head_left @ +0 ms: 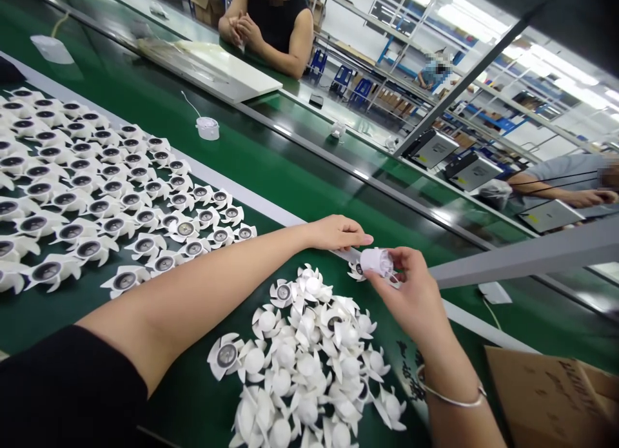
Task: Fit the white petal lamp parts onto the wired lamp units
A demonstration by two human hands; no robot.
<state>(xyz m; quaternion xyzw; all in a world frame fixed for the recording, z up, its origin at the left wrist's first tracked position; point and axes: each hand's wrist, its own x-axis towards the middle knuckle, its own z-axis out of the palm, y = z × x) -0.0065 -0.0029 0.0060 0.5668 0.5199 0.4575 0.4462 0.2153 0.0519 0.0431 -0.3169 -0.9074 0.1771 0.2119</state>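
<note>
My right hand [409, 293] pinches a small white fan blade part [377, 261], holding it just above the green bench. My left hand [336, 233] reaches across with fingers together, its fingertips touching something small and white by the grey rail; what it grips I cannot make out. Below both hands lies a loose heap of white fan blades [304, 358]. To the left, several fan blades [97, 190] lie hub-up in neat rows on the green mat [193, 383].
A green conveyor belt [300, 171] runs behind the grey rail, carrying a small white round part [207, 127]. A person in black sits across it; another person's arm rests at far right. A cardboard box [551, 396] stands at lower right.
</note>
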